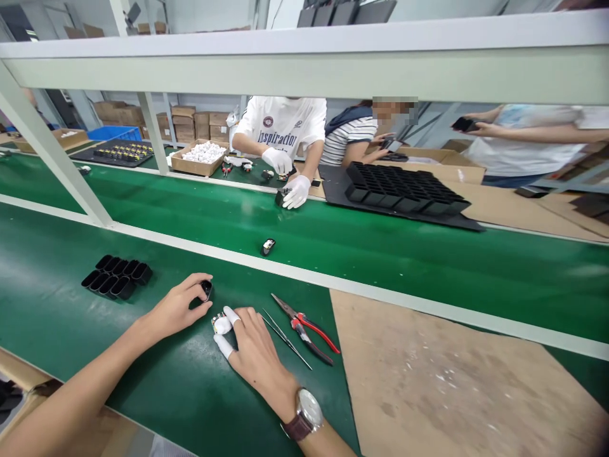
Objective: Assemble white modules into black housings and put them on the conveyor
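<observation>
My left hand [183,304] is closed on a small black plastic housing [206,291], thumb and fingers around its side, at the green bench. Just to the right, my right hand [250,336] pinches a small white part with bits of metal and wiring [221,324] between a thumb and a finger in white finger cots. A wristwatch is on the right wrist. Beside that hand lie steel tweezers [288,339] and long-nose pliers [304,327] with red and black handles. Several empty black housings [117,277] stand in rows left of my left hand.
A green conveyor belt [380,254] runs beyond a white rail, carrying one filled black housing [268,246]. Cardboard [457,381] covers the bench at right. Opposite, a co-worker's gloved hands [295,192] handle a housing, near a box of white parts [200,158]. A white beam [304,63] crosses overhead.
</observation>
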### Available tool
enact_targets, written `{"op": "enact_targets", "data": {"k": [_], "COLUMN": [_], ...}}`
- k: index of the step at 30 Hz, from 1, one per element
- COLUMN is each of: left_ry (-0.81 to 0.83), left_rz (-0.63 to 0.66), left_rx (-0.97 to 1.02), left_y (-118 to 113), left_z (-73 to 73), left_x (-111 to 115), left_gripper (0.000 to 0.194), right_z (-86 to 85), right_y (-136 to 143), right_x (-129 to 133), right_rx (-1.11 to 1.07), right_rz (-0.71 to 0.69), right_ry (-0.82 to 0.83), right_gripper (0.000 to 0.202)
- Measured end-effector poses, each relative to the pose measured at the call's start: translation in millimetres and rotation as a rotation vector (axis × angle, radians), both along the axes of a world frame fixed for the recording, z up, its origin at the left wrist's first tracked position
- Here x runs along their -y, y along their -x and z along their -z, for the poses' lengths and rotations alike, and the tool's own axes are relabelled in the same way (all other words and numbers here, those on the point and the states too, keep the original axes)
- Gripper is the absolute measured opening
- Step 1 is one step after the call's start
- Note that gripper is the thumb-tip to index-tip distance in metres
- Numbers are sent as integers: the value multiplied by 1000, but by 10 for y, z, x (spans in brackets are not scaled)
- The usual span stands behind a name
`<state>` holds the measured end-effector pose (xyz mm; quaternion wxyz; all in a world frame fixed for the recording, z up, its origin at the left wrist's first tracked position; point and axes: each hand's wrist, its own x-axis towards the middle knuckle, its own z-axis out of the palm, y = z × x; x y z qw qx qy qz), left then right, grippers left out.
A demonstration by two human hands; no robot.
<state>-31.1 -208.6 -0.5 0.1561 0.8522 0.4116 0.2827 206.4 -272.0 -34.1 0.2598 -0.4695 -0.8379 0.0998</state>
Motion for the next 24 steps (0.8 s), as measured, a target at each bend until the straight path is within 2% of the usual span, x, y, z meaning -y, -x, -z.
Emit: {"op": "enact_targets", "data": {"k": [2,6,12,18,24], "left_ry": [43,75,47,65,69], "left_rz": [31,87,99,110,132], "left_rx": [15,71,137,171,180], "left_y": [-102,-229,-242,-210,-201], "left_z": [35,140,256,292,306], "left_x": [-103,-157,-35,-1,1], "left_gripper": [11,8,6,9,9], "right_z": [-11,-7,10,75,117], "right_y": [-65,-252,-272,-280,-286], "right_x": [-6,12,-9,-37,-26], "right_rx": [-34,-148,-260,-342,-227], "right_rz": [-28,-88,-55,-42,-50], "right_ry": [16,88,132,209,237], "right_gripper": [43,68,57,59,66]}}
